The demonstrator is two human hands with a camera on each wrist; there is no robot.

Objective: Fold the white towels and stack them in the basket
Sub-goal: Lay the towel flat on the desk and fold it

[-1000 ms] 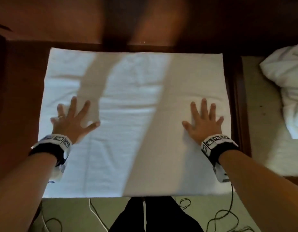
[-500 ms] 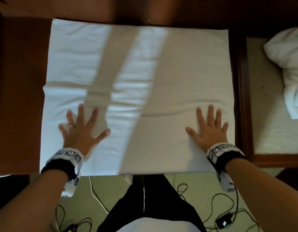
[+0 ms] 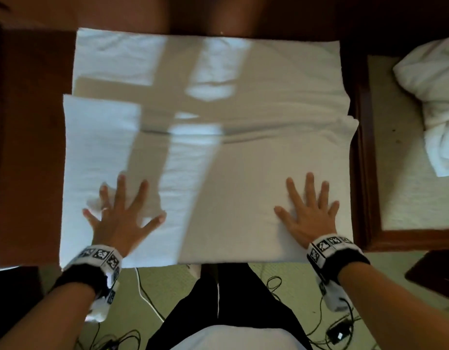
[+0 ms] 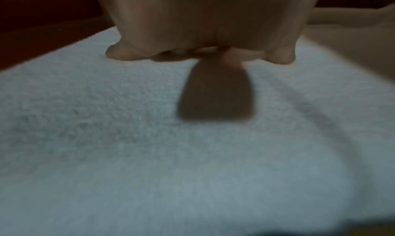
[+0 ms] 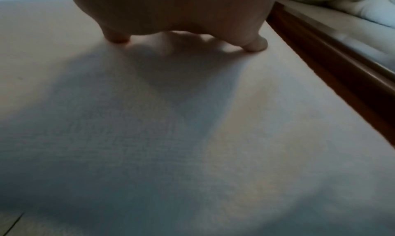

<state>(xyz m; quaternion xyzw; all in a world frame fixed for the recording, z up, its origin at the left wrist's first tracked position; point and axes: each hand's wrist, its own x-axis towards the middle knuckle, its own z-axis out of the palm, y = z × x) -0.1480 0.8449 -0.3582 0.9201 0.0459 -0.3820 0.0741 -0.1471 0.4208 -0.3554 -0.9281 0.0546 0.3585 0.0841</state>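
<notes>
A white towel [image 3: 243,173] is lying spread on the dark wooden tabletop [image 3: 29,147], its long axis running left to right, its near part doubled over the far part with the folded layer's edge crossing the middle. The left hand [image 3: 117,221] and right hand [image 3: 309,218] are each pressing flat on the near layer, grip released and fingers splayed, well apart from one another. A crumpled white towel [image 3: 430,102] is sitting on a pale framed surface [image 3: 407,198] just right of the tabletop, while black cables [image 3: 339,327] are trailing over the floor near the person's legs.
</notes>
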